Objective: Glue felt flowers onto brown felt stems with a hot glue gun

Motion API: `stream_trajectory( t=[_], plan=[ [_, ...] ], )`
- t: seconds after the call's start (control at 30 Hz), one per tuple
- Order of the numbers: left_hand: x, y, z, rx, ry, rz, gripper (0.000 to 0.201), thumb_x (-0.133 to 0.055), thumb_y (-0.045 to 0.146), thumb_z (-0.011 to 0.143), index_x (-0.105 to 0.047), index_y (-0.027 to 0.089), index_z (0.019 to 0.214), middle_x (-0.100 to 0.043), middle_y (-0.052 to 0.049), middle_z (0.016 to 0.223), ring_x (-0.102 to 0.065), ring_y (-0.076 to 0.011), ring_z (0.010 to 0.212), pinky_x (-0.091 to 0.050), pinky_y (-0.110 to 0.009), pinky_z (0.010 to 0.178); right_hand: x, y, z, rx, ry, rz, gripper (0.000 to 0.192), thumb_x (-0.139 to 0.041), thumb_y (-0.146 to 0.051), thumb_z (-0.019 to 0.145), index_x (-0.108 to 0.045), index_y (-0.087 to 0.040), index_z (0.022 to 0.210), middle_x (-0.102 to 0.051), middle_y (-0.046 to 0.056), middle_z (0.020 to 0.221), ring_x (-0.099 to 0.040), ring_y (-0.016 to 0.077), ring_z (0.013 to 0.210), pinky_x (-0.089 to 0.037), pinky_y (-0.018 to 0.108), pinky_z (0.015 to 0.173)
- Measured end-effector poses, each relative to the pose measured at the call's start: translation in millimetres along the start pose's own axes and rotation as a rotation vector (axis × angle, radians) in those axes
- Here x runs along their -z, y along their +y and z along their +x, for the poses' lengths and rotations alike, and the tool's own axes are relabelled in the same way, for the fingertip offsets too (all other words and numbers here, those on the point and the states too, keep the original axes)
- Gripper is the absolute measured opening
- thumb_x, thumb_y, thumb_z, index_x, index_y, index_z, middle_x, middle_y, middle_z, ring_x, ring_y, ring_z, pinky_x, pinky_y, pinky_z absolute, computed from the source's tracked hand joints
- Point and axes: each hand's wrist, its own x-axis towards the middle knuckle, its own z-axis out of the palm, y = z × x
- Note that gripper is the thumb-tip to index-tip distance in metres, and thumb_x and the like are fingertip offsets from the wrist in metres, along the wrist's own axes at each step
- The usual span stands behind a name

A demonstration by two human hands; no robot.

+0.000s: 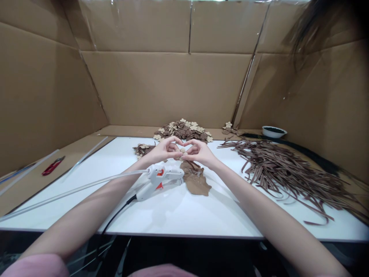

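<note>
Between my fingertips is a small beige flower piece (183, 152), pinched from both sides over the middle of the white board. My left hand (167, 149) is closed on its left edge, and my right hand (199, 151) grips its right edge. Just below them lies a ragged brown scrap (198, 181) with shiny smears and a thin dark strip across its top. A white hot glue gun (161, 177) with an orange trigger rests beside the scrap, under my left wrist. A long clear glue stick (75, 195) runs from its back to the left.
A heap of beige and brown flower cutouts (184, 130) sits at the back. Many brown strips (282, 169) cover the right side, near a white bowl (273, 132) of dark bits. A red cutter (53, 166) lies left. Cardboard walls (161, 88) surround the board.
</note>
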Motion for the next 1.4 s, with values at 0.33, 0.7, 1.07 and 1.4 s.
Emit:
stream_trajectory(
  t=[0.33,0.7,1.07,1.4],
  plan=[
    [-2.1,8.0,-0.3,-0.067,0.090,-0.062,0.040,-0.074,0.029,0.075,-0.051,0.017,0.105,-0.063,-0.001,0.075,-0.062,-0.0118,0.065,-0.051,-0.024,0.063,-0.9,-3.2,0.7,-0.001,0.013,0.077,0.049,-0.082,-0.030,0.057,-0.060,-0.017,0.098,-0.069,0.002,0.070,-0.066,0.0158,0.066,-0.049,0.025,0.062],
    [2.2,14.6,0.0,-0.090,0.185,-0.103,0.042,-0.077,0.029,0.071,-0.051,0.016,0.103,-0.061,0.002,0.068,-0.059,-0.0100,0.059,-0.049,-0.021,0.059,2.5,-3.3,-1.3,-0.106,-0.079,0.027,0.050,-0.084,-0.035,0.053,-0.062,-0.016,0.092,-0.069,0.001,0.064,-0.065,0.0160,0.059,-0.049,0.026,0.060],
    [5.1,13.0,0.9,-0.090,0.203,-0.127,0.044,-0.078,0.029,0.069,-0.051,0.016,0.101,-0.062,0.002,0.066,-0.059,-0.0101,0.057,-0.047,-0.020,0.057,4.2,-6.2,-2.2,-0.062,-0.093,0.073,0.051,-0.082,-0.038,0.060,-0.062,-0.016,0.101,-0.073,0.006,0.079,-0.067,0.0180,0.067,-0.052,0.029,0.062],
    [-2.5,12.4,-0.5,-0.080,0.103,-0.085,0.041,-0.077,0.029,0.071,-0.053,0.016,0.101,-0.064,-0.001,0.072,-0.063,-0.0124,0.063,-0.051,-0.024,0.062,-2.4,-8.4,-0.4,0.068,0.000,0.066,0.050,-0.080,-0.031,0.061,-0.062,-0.016,0.105,-0.070,0.004,0.075,-0.067,0.0174,0.071,-0.051,0.027,0.066]
  ],
)
